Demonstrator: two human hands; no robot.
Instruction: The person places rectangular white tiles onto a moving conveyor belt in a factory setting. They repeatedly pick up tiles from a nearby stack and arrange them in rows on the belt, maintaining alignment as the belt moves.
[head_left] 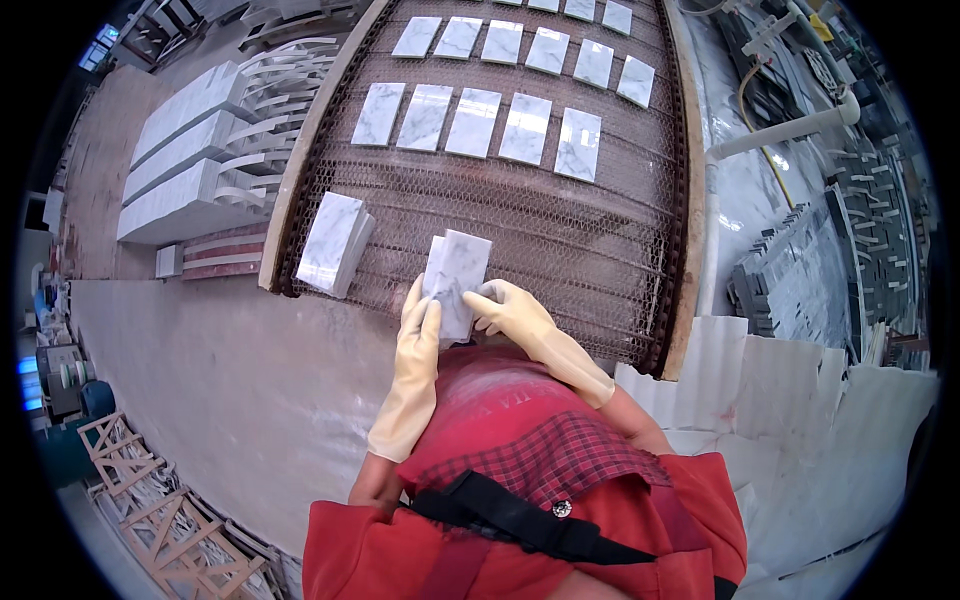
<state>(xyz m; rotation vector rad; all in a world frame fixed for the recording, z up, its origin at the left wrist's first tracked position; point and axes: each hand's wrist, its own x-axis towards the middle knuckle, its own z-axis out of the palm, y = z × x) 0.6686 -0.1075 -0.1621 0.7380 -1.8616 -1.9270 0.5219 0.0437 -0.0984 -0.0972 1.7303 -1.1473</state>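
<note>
With your pale-yellow-gloved left hand and right hand, you grasped the white, grey-veined, rectangular stone tiles by opposite long edges, apt for probably stiff, slick, brittle pieces.

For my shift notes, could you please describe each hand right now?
Left hand: holding white, grey-veined, rectangular stone tiles.
Right hand: holding the same tiles at their right edge.

Rows of tiles are lying toward the far end of the mesh conveyor; a tile stack is occupying its near left corner. Right of this, at the near edge, the left hand and right hand are flanking held tiles. Slabs are resting beyond the left edge.
</note>
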